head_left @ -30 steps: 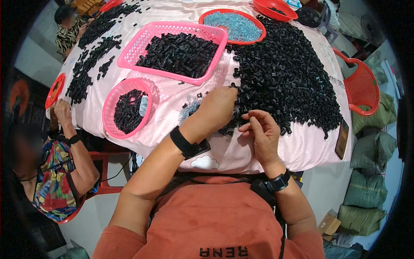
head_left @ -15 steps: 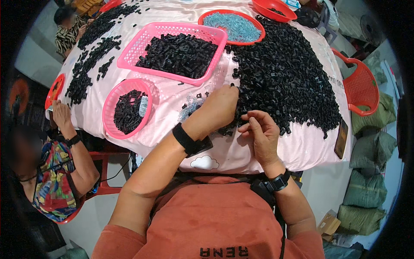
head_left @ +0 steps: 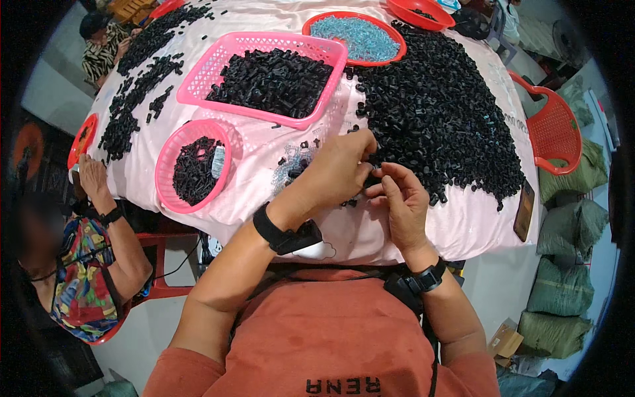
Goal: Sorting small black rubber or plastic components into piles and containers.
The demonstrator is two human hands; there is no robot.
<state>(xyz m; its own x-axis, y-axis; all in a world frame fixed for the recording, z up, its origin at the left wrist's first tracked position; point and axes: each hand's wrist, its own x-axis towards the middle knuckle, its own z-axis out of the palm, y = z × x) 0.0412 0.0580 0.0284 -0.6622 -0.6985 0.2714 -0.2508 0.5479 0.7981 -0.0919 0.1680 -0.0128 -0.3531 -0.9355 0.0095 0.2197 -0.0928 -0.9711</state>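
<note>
My left hand (head_left: 338, 165) reaches across to the near left edge of a wide heap of small black plastic pieces (head_left: 436, 119). Its fingers are pinched, and whatever lies between them is hidden. Close beside it, my right hand (head_left: 405, 202) is closed at the fingertips on what looks like a small black plastic piece (head_left: 375, 178). The fingertips of both hands almost meet. Small clear bits (head_left: 296, 163) lie scattered on the pink cloth (head_left: 264, 172) left of my left hand, with a few black pieces among them.
A pink rectangular basket (head_left: 192, 89) and a round pink basket (head_left: 165, 175) hold black pieces. Beyond stands a red tray (head_left: 401, 49) of clear bits. A phone (head_left: 524, 210) lies at the right edge. Two people sit at the left; a red chair (head_left: 559, 129) stands right.
My left hand has shifted right and slightly nearer, bringing its fingertips up to those of my right hand. The right hand has stayed almost in place.
</note>
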